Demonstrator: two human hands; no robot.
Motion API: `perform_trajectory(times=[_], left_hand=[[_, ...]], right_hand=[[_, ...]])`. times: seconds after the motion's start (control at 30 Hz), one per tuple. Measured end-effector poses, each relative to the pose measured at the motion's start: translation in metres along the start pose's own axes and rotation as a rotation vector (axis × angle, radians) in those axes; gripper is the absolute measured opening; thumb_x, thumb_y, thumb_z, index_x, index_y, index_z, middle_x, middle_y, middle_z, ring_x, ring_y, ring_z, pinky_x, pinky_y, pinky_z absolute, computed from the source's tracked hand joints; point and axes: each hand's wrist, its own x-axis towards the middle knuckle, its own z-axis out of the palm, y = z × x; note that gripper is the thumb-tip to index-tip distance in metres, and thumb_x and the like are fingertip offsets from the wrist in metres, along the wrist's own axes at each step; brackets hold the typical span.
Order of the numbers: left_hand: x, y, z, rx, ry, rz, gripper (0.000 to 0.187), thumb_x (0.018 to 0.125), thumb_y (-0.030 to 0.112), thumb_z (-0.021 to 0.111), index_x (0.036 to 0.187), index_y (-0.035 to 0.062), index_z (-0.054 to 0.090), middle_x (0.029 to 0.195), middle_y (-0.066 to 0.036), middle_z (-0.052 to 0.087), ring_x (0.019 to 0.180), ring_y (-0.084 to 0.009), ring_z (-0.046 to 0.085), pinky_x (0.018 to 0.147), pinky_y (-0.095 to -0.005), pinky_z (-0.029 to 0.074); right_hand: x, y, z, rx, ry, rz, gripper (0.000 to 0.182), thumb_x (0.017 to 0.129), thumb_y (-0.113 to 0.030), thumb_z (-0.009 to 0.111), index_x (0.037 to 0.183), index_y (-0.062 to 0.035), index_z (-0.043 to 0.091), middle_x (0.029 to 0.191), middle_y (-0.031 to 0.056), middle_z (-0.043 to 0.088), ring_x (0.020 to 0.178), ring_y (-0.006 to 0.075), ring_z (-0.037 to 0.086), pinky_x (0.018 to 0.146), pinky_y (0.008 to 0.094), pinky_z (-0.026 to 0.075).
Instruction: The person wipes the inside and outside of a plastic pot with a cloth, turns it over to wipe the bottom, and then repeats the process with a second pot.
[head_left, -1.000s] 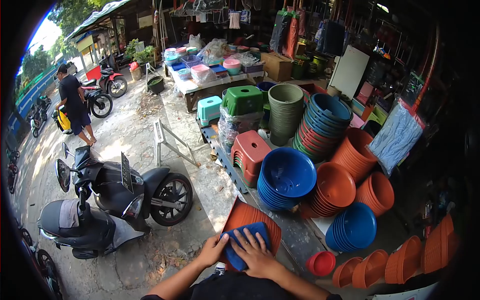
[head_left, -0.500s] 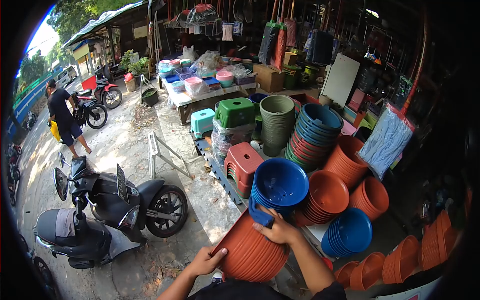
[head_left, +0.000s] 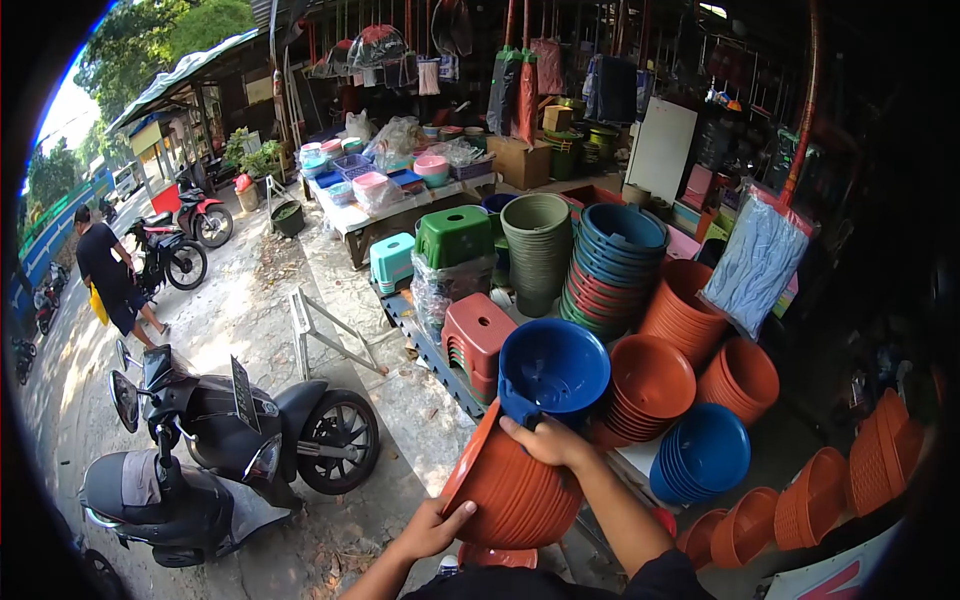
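Note:
A terracotta-coloured plastic plant pot (head_left: 515, 490) is tilted in front of me, its ridged outer side towards me. My left hand (head_left: 437, 528) grips it at the lower left, thumb on the outside. At the upper edge, my right hand (head_left: 548, 442) holds a blue cloth (head_left: 518, 404) against the rim. The fingers under the cloth are partly hidden. Just beyond are a stack of blue pots (head_left: 556, 365) and a stack of terracotta pots (head_left: 652, 378). Below the held pot, part of another orange-red pot (head_left: 497, 558) shows near my lap.
A parked black scooter (head_left: 230, 430) stands at the left. Stacked stools (head_left: 478, 335), green-grey pots (head_left: 537, 245) and blue pots (head_left: 700, 455) surround the work spot. Baskets (head_left: 810, 505) line the lower right. A person (head_left: 108, 270) walks at the far left.
My right hand and the cloth have moved from the pot's upper side to its rim. The pot has turned slightly, uncovering an orange-red pot below. The person at the left has stepped along.

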Motion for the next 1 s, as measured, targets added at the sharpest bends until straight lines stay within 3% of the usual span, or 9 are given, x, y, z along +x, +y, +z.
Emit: perform_trajectory(times=[0.07, 0.13, 0.2, 0.3, 0.43, 0.6, 0.73, 0.93, 1.0], left_hand=[[0.011, -0.001, 0.008, -0.073, 0.069, 0.103, 0.043, 0.097, 0.029, 0.057, 0.120, -0.0075, 0.057, 0.103, -0.011, 0.066, 0.092, -0.0143, 0.059, 0.083, -0.0313, 0.049], [0.025, -0.002, 0.010, -0.184, 0.153, 0.175, 0.046, 0.098, 0.032, 0.052, 0.120, -0.0083, 0.056, 0.106, -0.011, 0.065, 0.096, -0.0142, 0.057, 0.087, -0.0302, 0.047], [0.027, 0.019, 0.013, -0.174, 0.202, 0.124, 0.053, 0.098, 0.045, 0.046, 0.117, -0.0038, 0.058, 0.103, -0.010, 0.064, 0.092, -0.0174, 0.060, 0.086, -0.0322, 0.048], [0.028, 0.021, 0.005, -0.693, 0.231, -0.079, 0.064, 0.095, 0.053, 0.041, 0.130, 0.0000, 0.047, 0.116, -0.023, 0.059, 0.099, -0.0328, 0.063, 0.090, -0.0387, 0.050], [0.045, -0.001, -0.016, -1.122, 0.210, -0.138, 0.045, 0.100, 0.038, 0.038, 0.125, 0.0035, 0.052, 0.119, -0.015, 0.062, 0.106, -0.0282, 0.062, 0.096, -0.0396, 0.047], [0.037, -0.019, -0.038, -1.289, 0.255, -0.154, 0.054, 0.100, 0.043, 0.037, 0.135, 0.0034, 0.046, 0.140, -0.016, 0.049, 0.129, -0.0358, 0.045, 0.112, -0.0523, 0.028], [0.018, -0.048, -0.054, -1.369, 0.245, -0.158, 0.053, 0.100, 0.041, 0.040, 0.137, 0.0037, 0.045, 0.141, -0.016, 0.048, 0.130, -0.0371, 0.044, 0.111, -0.0552, 0.029], [-0.011, -0.068, -0.075, -1.339, 0.110, -0.213, 0.052, 0.098, 0.041, 0.047, 0.136, 0.0063, 0.046, 0.139, -0.015, 0.050, 0.127, -0.0358, 0.048, 0.107, -0.0571, 0.034], [-0.014, -0.078, -0.080, -1.148, 0.059, -0.316, 0.055, 0.094, 0.044, 0.053, 0.134, 0.0064, 0.049, 0.135, -0.015, 0.054, 0.122, -0.0358, 0.052, 0.105, -0.0574, 0.035]], right_hand=[[-0.012, -0.017, 0.034, -0.414, 0.180, -0.093, 0.070, 0.094, -0.052, 0.048, 0.141, -0.0009, 0.039, 0.147, 0.0223, 0.037, 0.136, 0.0394, 0.034, 0.112, 0.0442, 0.026], [-0.026, -0.037, 0.062, -0.574, 0.237, -0.195, 0.077, 0.086, -0.051, 0.055, 0.143, -0.0028, 0.037, 0.152, 0.0196, 0.030, 0.141, 0.0358, 0.026, 0.113, 0.0506, 0.019], [-0.040, -0.045, 0.080, -0.632, 0.206, -0.334, 0.079, 0.078, -0.046, 0.061, 0.142, -0.0048, 0.040, 0.154, 0.0164, 0.028, 0.142, 0.0345, 0.025, 0.113, 0.0523, 0.019], [-0.056, -0.039, 0.104, -0.648, 0.107, -0.406, 0.089, 0.070, -0.043, 0.068, 0.146, -0.0104, 0.036, 0.157, 0.0093, 0.023, 0.146, 0.0301, 0.019, 0.115, 0.0515, 0.014], [-0.078, -0.009, 0.133, -0.672, 0.025, -0.437, 0.108, 0.060, -0.049, 0.075, 0.151, -0.0143, 0.028, 0.160, 0.0050, 0.017, 0.147, 0.0276, 0.012, 0.117, 0.0484, 0.000], [-0.110, 0.047, 0.172, -0.686, 0.161, -0.337, 0.103, 0.068, -0.051, 0.071, 0.152, -0.0152, 0.024, 0.160, 0.0090, 0.016, 0.147, 0.0338, 0.010, 0.116, 0.0518, 0.000], [-0.100, 0.032, 0.156, -0.002, 0.602, -0.240, 0.071, 0.095, -0.036, 0.044, 0.148, 0.0051, 0.019, 0.154, 0.0317, 0.009, 0.143, 0.0473, 0.010, 0.116, 0.0507, 0.010], [-0.106, 0.101, 0.138, 1.236, 0.509, 0.401, 0.056, 0.103, -0.038, 0.036, 0.144, 0.0006, 0.035, 0.147, 0.0160, 0.039, 0.136, 0.0269, 0.037, 0.112, 0.0378, 0.030], [-0.111, 0.179, 0.137, 1.272, 0.384, 0.500, 0.056, 0.102, -0.039, 0.040, 0.141, 0.0001, 0.038, 0.144, 0.0150, 0.043, 0.133, 0.0254, 0.041, 0.111, 0.0368, 0.032]])
